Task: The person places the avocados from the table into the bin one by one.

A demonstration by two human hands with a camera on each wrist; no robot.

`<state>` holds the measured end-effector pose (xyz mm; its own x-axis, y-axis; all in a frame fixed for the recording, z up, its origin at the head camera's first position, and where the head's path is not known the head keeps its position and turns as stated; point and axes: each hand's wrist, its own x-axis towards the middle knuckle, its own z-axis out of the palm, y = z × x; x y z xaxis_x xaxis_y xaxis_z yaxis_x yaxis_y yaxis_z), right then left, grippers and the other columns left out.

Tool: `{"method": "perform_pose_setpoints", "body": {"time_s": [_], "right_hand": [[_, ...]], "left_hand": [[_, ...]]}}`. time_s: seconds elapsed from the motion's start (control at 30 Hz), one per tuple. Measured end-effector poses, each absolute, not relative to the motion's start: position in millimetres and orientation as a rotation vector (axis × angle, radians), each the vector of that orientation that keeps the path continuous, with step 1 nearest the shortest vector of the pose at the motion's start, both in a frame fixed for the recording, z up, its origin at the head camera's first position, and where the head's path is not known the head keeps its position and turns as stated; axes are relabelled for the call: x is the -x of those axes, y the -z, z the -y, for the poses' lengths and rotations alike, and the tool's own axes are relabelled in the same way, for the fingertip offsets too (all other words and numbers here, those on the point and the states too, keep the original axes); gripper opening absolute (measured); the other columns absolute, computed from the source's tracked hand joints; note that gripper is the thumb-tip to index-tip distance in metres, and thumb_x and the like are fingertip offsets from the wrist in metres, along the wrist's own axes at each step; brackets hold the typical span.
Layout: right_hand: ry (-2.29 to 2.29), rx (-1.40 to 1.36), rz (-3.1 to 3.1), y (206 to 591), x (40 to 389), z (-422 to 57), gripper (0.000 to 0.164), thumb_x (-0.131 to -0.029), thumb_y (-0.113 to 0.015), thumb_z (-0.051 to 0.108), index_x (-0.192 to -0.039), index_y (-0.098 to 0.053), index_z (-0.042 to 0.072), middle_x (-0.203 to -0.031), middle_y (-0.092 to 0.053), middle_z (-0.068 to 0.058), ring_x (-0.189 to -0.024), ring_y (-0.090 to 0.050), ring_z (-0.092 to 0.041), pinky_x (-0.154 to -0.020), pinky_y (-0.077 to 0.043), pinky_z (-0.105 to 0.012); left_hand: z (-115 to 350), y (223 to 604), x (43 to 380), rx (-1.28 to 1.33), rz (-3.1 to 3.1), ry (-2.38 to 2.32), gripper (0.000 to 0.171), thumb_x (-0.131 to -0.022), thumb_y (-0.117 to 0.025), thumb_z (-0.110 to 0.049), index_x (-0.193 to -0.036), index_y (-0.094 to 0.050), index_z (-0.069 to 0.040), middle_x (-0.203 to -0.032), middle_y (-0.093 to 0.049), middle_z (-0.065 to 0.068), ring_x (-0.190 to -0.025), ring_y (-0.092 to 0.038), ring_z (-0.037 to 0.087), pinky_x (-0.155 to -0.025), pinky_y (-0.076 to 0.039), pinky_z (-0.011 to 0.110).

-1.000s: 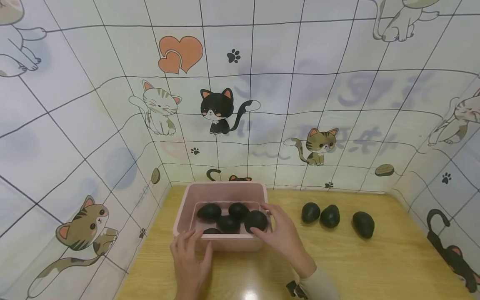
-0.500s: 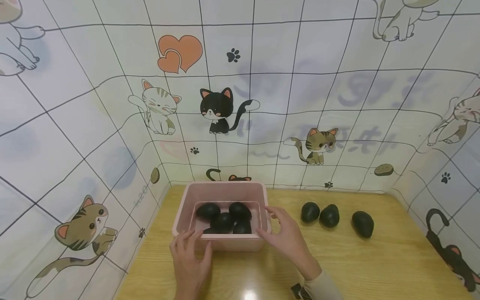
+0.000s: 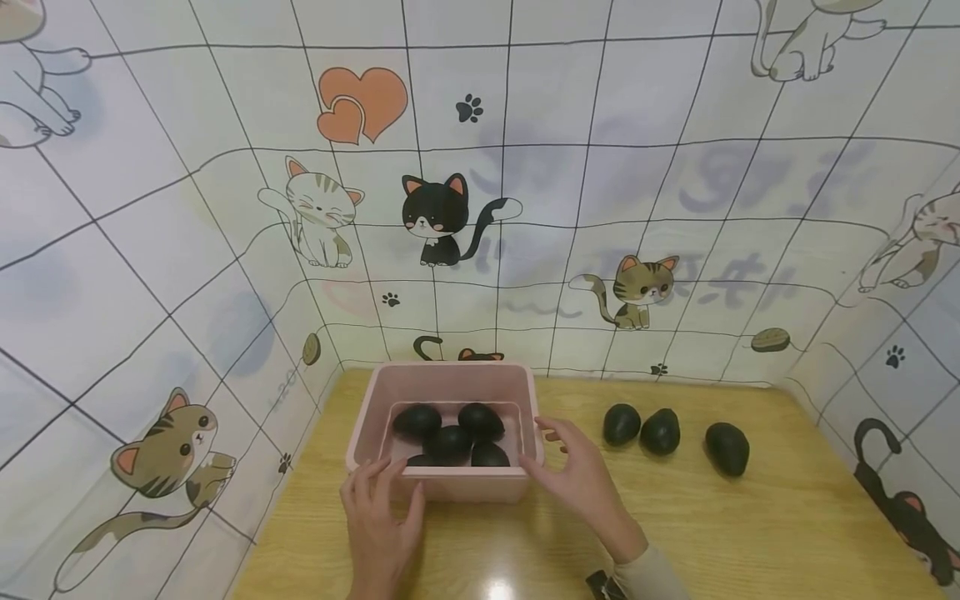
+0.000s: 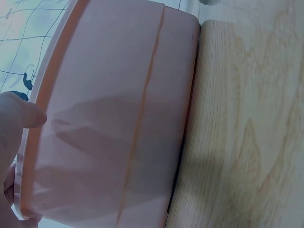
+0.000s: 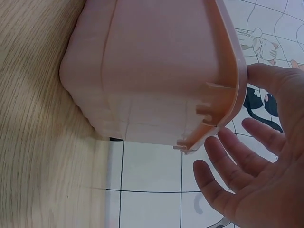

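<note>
A pink plastic bin [image 3: 450, 487] stands on the table against the back wall, with several dark avocados [image 3: 448, 444] lying inside. My left hand [image 3: 381, 512] grips its front left corner, fingers over the rim and thumb at the outer front wall; the left wrist view shows the thumb [image 4: 33, 114] right at the rim. At the front right corner is my right hand [image 3: 581, 483], holding nothing. In the right wrist view its thumb [image 5: 266, 77] meets the rim while the other fingers [image 5: 225, 164] spread loosely beside the bin.
Three more avocados lie on the wooden table [image 3: 675, 533] to the right of the bin: one [image 3: 622, 425] nearest it, another [image 3: 661, 432] close beside, and a third [image 3: 727, 449] farther right. A cat-printed covering [image 3: 540, 192] encloses the back and sides.
My right hand has let go of an avocado, which now lies in the bin's front right. The hand has then drawn slightly outward to the rim. The left hand has stayed in place.
</note>
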<state>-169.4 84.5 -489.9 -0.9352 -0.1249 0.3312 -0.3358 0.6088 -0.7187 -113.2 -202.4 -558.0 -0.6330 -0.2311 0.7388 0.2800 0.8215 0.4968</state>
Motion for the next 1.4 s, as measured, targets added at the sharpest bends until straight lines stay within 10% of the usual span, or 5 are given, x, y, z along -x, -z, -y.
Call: {"method": "perform_pose_setpoints", "body": {"time_s": [1.4], "right_hand": [[-1.39, -0.243, 2.526, 518.9, 188.7, -107.0, 0.039, -0.098, -0.076, 0.02, -0.135, -0.07, 0.011, -0.125, -0.076, -0.011, -0.112, -0.072, -0.033, -0.095, -0.057, -0.056]], "left_hand": [[201.8, 559.1, 114.2, 0.011, 2.122, 0.725, 0.042, -0.078, -0.087, -0.018, -0.115, -0.073, -0.009, -0.126, -0.063, 0.019, -0.124, -0.049, 0.043, -0.1, -0.041, 0.055]]}}
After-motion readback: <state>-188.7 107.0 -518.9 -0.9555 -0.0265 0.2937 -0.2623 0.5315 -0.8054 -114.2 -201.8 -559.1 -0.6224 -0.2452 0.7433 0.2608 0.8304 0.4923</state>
